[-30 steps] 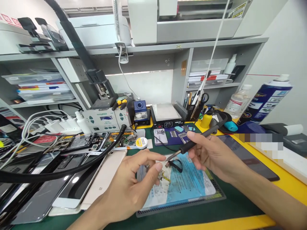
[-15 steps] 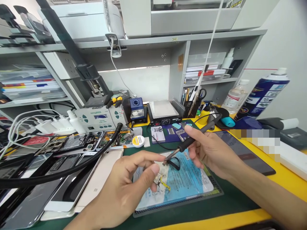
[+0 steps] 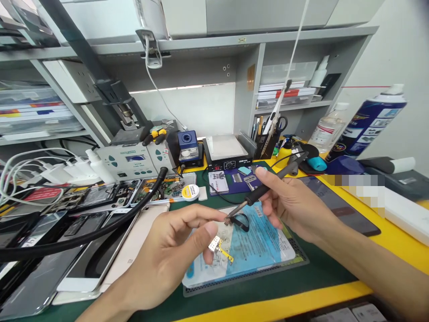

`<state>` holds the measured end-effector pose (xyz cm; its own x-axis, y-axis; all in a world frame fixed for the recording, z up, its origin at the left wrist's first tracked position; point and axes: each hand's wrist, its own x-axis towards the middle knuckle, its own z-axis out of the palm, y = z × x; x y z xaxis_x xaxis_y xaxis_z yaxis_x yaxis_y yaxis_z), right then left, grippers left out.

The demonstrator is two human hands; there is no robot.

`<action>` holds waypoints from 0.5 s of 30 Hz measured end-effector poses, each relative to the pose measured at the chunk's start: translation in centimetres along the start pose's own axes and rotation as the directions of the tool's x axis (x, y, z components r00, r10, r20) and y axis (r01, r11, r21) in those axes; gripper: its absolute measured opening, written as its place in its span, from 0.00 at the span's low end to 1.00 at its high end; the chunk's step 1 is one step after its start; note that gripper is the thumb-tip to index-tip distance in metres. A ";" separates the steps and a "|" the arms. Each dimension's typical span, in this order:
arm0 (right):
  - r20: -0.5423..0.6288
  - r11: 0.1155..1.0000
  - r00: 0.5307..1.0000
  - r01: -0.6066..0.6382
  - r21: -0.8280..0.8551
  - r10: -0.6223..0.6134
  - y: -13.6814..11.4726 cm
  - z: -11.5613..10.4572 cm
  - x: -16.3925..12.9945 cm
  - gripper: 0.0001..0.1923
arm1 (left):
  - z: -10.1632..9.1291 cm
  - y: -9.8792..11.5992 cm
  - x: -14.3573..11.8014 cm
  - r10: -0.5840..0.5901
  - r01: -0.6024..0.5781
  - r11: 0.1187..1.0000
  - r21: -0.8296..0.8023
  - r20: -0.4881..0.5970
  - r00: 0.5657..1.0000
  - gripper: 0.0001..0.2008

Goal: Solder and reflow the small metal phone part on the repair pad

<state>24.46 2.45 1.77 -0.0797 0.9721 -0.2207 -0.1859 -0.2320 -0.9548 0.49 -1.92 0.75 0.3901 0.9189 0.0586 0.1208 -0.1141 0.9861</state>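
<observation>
Soldering iron (image 3: 268, 185): black handle, thin metal tip, slanting down to the left from far right, cord trailing off at the far end. Small flex part (image 3: 219, 247): silvery connector block with yellow strip, held just above blue mat, near and left of the tip.

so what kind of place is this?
Most likely a phone repair bench: the right hand holds a soldering iron, opened phones lie on the table, and a soldering station stands behind.
</observation>
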 end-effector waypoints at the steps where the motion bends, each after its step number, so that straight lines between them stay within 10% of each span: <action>1: 0.016 1.000 1.000 -0.001 -0.001 0.001 -0.1 0.0 -0.1 0.28 | 0.0 0.0 0.0 -0.004 0.004 1.000 0.006 -0.008 1.000 0.10; 15: 0.278 0.991 0.951 0.129 0.046 -0.137 -0.1 -0.4 -0.4 0.16 | 0.1 0.2 0.6 -0.022 0.024 1.000 0.015 -0.132 0.991 0.07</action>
<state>24.95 2.10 1.86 -0.3228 0.9462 -0.0239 -0.2396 -0.1061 -0.9651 0.82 -1.43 0.92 0.2635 0.9630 0.0571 0.1438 -0.0977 0.9848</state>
